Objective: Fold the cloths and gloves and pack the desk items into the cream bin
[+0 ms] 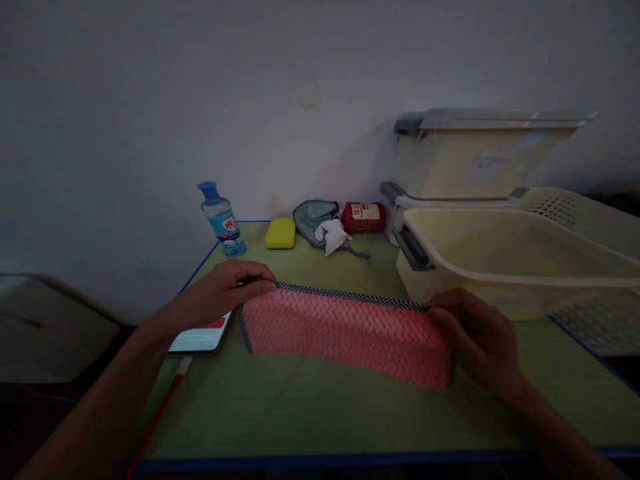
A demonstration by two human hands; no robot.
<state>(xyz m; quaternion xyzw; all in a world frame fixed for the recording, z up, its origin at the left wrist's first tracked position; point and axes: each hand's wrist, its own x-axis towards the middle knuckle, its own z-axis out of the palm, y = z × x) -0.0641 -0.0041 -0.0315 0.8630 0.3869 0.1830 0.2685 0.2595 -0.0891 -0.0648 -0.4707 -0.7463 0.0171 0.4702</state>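
A pink cleaning cloth (345,327) with a black-and-white checked edge is stretched between my two hands above the green table. My left hand (225,290) pinches its upper left corner between thumb and fingers. At the upper right corner, my right hand (475,333) is closed on the same edge. The cloth's lower part hangs toward me, its right end lower than its left. Below my left hand, partly covered by the wrist, lies a lit phone (200,339) with a red cable (160,413) plugged in.
Along the wall stand a blue dish soap bottle (223,223), a yellow sponge (281,233), a grey-green cloth item (313,220) with a white piece (331,235), and a red packaged roll (364,217). An open cream bin (500,277) and a lidded box (480,160) occupy the right side.
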